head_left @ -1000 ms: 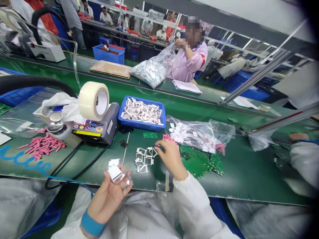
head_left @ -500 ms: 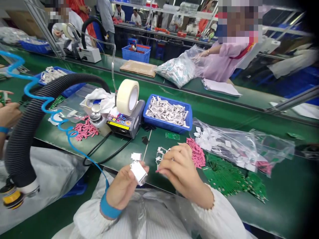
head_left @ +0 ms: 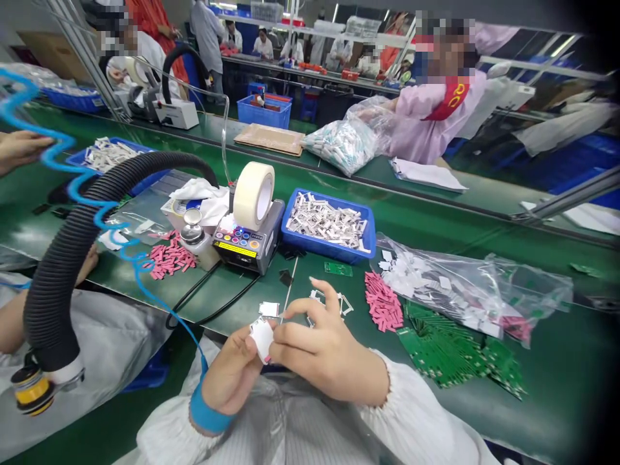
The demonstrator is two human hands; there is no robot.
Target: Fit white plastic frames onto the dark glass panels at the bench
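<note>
My left hand (head_left: 231, 373) grips a small white square part (head_left: 262, 337) just above the near edge of the green belt (head_left: 436, 226). My right hand (head_left: 323, 349) meets it from the right, thumb and forefinger pinched against the same white part, one finger sticking up. Just beyond my hands lie several small white frames (head_left: 334, 302) and a loose white piece (head_left: 269, 309). Right of them sit a heap of pink strips (head_left: 383, 302) and a pile of green circuit boards (head_left: 450, 352).
A tape dispenser with a white roll (head_left: 250, 223), a blue tray of white parts (head_left: 330, 226), a clear bag of white pieces (head_left: 465, 284) and more pink strips (head_left: 169, 258) stand behind. A black ribbed hose (head_left: 72, 239) and blue coiled tube (head_left: 97, 219) hang left. A person in pink (head_left: 436, 116) works opposite.
My right hand left the white frames on the belt and came back to the left hand, now pinching the white part it holds. The view swung left.
</note>
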